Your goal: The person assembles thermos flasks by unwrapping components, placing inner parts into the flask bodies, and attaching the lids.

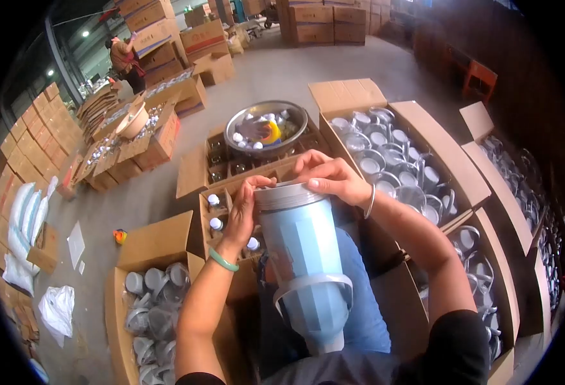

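Note:
A tall, faceted, see-through bluish plastic jug (300,247) leans against my lap, its wide grey threaded rim (289,196) facing away from me. A grey loop handle (314,280) circles its lower part. My left hand (249,204) is closed on the left side of the rim, with fingertips curled over the edge. On the far right side of the rim, my right hand (334,181) grips with thumb outside and fingers bent over the top. Whether something small sits between the fingertips and the opening, I cannot tell.
Ahead stands a metal basin (236,117) of small white pieces on a divided carton. White-capped bottles (216,223) stand behind my left hand. Open cartons of grey-lidded plastic jugs (395,151) flank me. A person (125,59) stands by stacked boxes (157,35) at the far left.

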Demonstrator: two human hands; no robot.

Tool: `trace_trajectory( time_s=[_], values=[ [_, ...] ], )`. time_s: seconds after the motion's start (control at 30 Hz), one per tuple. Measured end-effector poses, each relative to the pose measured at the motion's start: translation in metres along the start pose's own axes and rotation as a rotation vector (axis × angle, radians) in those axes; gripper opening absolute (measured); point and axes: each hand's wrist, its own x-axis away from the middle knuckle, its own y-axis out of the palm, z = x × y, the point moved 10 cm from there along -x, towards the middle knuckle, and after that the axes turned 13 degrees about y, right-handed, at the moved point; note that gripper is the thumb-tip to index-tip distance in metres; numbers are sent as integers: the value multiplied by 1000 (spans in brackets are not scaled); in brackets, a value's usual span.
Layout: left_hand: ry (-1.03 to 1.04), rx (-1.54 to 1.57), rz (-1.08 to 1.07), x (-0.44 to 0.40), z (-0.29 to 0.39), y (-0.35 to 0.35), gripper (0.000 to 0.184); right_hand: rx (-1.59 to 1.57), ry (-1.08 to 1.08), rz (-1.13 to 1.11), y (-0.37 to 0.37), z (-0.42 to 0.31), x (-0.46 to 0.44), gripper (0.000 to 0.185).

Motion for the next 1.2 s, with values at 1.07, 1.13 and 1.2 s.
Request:
trace_trajectory(
  time_s=[1.07, 1.13, 1.2],
  values=[
    [-164, 632, 95, 15, -22, 36, 69, 397, 373, 147, 12, 11, 30, 58],
    [-323, 889, 45, 19, -66, 50, 66, 880, 276, 284, 36, -43, 27, 61],
    [-295, 441, -225, 14, -77, 45, 66, 1093, -31, 299, 53, -55, 20, 63]
  ],
)
